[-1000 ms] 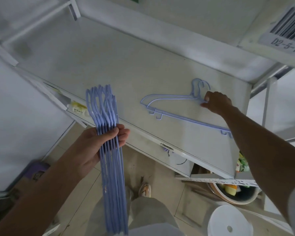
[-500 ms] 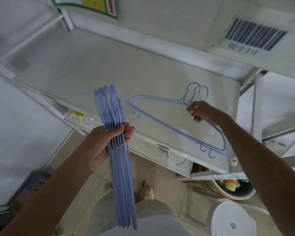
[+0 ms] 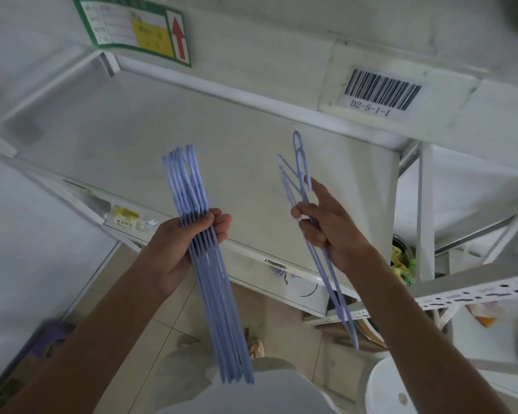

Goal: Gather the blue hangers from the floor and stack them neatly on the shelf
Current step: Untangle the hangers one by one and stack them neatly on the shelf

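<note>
Place: a stockroom or warehouse.
Racking: white metal shelf [image 3: 222, 162] across the middle, perforated upright [image 3: 476, 294] at right.
Labels: barcode sticker [image 3: 382, 92] marked D2-5-1-1, upper right; green-bordered sign [image 3: 138, 28] with red arrow, upper left.
Floor: beige tiles [image 3: 168, 330], bottom centre.

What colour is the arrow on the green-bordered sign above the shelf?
Red, pointing upward: the arrow shows clearly in the head view.

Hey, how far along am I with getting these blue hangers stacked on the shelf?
Gathering looks mostly done: your left hand grips a thick bundle of hangers, and no hangers show on the visible floor. In hand: your right hand holds a couple of hangers above the shelf. Left: nothing is stacked on the shelf yet, so both lots still need setting down neatly.
</note>
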Action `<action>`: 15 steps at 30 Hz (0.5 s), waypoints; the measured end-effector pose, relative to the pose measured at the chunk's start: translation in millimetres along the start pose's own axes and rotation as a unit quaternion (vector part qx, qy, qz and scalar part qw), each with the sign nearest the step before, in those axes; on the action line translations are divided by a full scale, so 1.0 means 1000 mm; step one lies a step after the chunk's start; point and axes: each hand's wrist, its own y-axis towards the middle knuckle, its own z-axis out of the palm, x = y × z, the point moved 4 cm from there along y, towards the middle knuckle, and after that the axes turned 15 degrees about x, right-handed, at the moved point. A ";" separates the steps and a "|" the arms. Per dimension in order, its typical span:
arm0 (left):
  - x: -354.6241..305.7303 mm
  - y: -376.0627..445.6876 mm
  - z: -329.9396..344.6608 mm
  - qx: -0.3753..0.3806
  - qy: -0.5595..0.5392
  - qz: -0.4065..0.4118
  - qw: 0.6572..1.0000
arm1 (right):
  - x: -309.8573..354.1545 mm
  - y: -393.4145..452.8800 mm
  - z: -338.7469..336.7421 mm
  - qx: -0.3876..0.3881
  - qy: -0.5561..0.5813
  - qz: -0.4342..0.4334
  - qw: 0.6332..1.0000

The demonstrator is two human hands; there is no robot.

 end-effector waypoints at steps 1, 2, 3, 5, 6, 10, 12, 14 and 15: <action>0.000 0.001 0.001 0.001 0.000 0.000 1.000 | 0.002 0.000 0.001 -0.004 -0.025 -0.002 1.000; 0.000 0.002 0.002 0.001 0.001 -0.001 1.000 | 0.005 0.001 0.002 -0.013 -0.063 0.002 0.998; 0.000 0.003 0.003 0.002 0.004 -0.002 1.000 | 0.006 0.003 0.000 -0.026 -0.112 0.014 0.993; 0.002 0.004 0.003 0.002 0.006 -0.002 1.000 | 0.010 0.004 -0.003 -0.046 -0.193 0.031 0.980; 0.003 0.004 0.003 0.003 0.005 -0.002 1.000 | 0.012 0.003 -0.003 -0.049 -0.212 0.029 0.976; 0.006 0.005 0.005 0.017 -0.006 0.002 1.000 | 0.020 0.001 -0.010 -0.029 -0.235 -0.005 0.972; 0.010 0.006 0.005 0.020 -0.010 0.005 1.000 | 0.020 0.004 -0.014 0.001 -0.203 -0.011 0.979; 0.015 0.007 0.004 0.022 -0.011 0.007 1.000 | 0.018 0.007 -0.010 0.038 -0.166 -0.016 0.985; 0.018 0.007 0.003 0.023 -0.013 0.006 1.000 | 0.015 0.010 -0.006 0.050 -0.146 -0.016 0.988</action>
